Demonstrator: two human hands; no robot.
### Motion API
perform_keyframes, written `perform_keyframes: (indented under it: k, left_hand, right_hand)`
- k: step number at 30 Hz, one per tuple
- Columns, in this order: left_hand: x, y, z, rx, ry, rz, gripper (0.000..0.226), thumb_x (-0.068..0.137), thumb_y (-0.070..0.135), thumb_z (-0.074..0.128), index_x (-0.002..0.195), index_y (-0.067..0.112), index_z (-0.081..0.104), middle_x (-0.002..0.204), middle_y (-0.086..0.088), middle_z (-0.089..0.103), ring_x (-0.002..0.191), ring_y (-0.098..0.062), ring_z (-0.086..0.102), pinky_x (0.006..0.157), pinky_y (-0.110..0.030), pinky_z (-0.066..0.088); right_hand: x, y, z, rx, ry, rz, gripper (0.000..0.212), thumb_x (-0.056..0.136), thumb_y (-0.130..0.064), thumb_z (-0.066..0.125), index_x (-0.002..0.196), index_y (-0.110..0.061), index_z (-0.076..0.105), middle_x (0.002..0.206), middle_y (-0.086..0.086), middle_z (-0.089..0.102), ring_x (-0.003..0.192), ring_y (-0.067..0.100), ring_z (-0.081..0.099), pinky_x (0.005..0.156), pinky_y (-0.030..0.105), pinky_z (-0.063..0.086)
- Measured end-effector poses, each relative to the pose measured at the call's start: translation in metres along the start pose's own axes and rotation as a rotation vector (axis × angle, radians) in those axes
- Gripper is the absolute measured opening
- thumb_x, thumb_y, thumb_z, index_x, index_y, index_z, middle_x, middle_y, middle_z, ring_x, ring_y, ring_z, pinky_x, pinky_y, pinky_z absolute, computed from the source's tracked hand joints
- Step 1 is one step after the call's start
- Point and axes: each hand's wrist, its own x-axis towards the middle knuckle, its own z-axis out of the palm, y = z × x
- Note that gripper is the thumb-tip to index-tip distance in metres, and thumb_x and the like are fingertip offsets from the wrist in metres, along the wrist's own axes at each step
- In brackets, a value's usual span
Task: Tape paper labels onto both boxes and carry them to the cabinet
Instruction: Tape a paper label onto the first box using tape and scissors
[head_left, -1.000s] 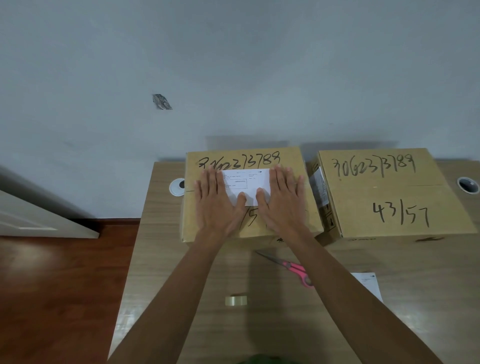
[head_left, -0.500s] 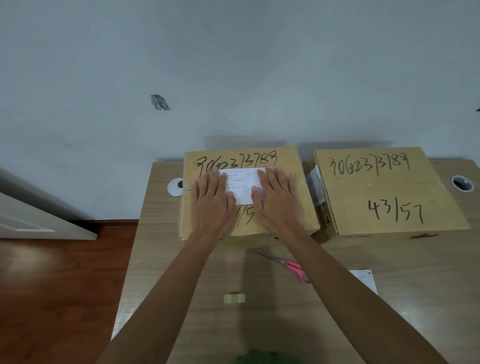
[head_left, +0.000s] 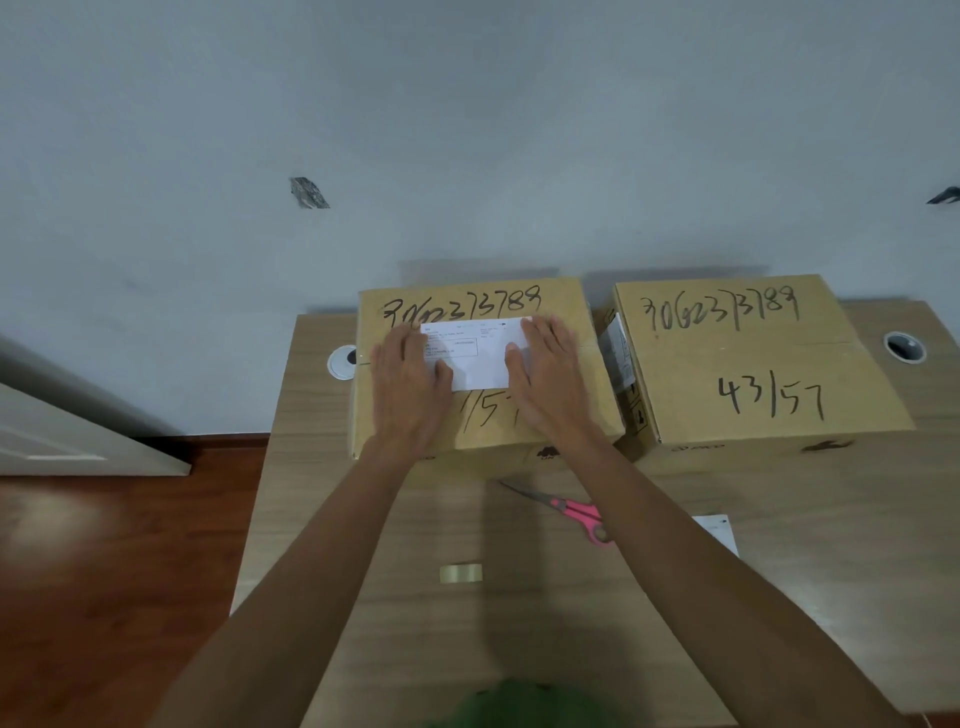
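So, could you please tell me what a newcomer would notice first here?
Two flat hands, left hand and right hand, press a white paper label onto the left brown cardboard box. Pink-handled scissors lie on the wooden table in front.

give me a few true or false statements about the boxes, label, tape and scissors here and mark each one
1. Both hands lie flat on the paper label on the left box. True.
2. The right box already bears a white label on its top. False: only handwritten numbers show there.
3. The tape roll sits on the left box. False: it is on the table.
4. The pink-handled scissors lie on the table in front of the boxes. True.
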Motion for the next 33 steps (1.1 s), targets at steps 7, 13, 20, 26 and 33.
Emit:
perform_keyframes:
  k: [7,13,20,26,33]
  left_hand:
    - [-0.019,-0.001,-0.025,-0.097,0.104,-0.007,0.034,0.087,0.019,0.058,0.119,0.008,0.054,0.128,-0.007,0.050,0.113,-0.021,0.050,0.091,-0.033,0.047]
    - [-0.076,-0.003,-0.038,-0.085,0.135,0.062,0.024,0.084,0.026,0.065,0.105,0.015,0.062,0.097,0.000,0.059,0.087,-0.013,0.057,0.074,-0.030,0.051]
    - [-0.142,-0.025,-0.026,-0.055,0.107,0.213,0.017,0.086,0.027,0.065,0.091,0.011,0.068,0.080,0.001,0.061,0.072,-0.009,0.052,0.065,-0.021,0.045]
    - [-0.185,-0.047,-0.004,-0.071,-0.239,0.095,0.041,0.073,0.045,0.075,0.100,0.014,0.070,0.089,0.001,0.068,0.080,-0.015,0.058,0.069,-0.030,0.052]
    - [-0.212,-0.057,0.019,-0.045,-0.591,0.044,0.060,0.062,0.044,0.082,0.114,0.019,0.066,0.111,-0.001,0.065,0.100,-0.022,0.056,0.084,-0.029,0.044]
  right_hand:
    - [-0.013,0.007,-0.022,0.136,0.294,-0.177,0.028,0.094,-0.021,0.054,0.117,-0.009,0.065,0.118,0.005,0.065,0.117,0.022,0.049,0.101,0.034,0.042]
    - [-0.069,0.004,-0.009,0.157,0.396,-0.452,0.013,0.087,-0.014,0.063,0.095,-0.006,0.070,0.090,0.003,0.065,0.086,0.018,0.052,0.080,0.027,0.042]
    - [-0.144,0.024,0.026,0.057,0.164,-0.592,0.012,0.091,-0.014,0.060,0.089,-0.005,0.068,0.083,0.005,0.060,0.076,0.022,0.051,0.067,0.034,0.044]
    - [-0.178,0.041,0.047,-0.046,-0.320,-0.306,0.029,0.084,-0.017,0.064,0.112,-0.015,0.070,0.105,0.006,0.061,0.101,0.023,0.057,0.088,0.038,0.047]
    - [-0.193,0.044,0.059,-0.070,-0.594,-0.110,0.039,0.085,-0.023,0.069,0.124,-0.022,0.066,0.119,0.006,0.049,0.112,0.024,0.049,0.102,0.037,0.039]
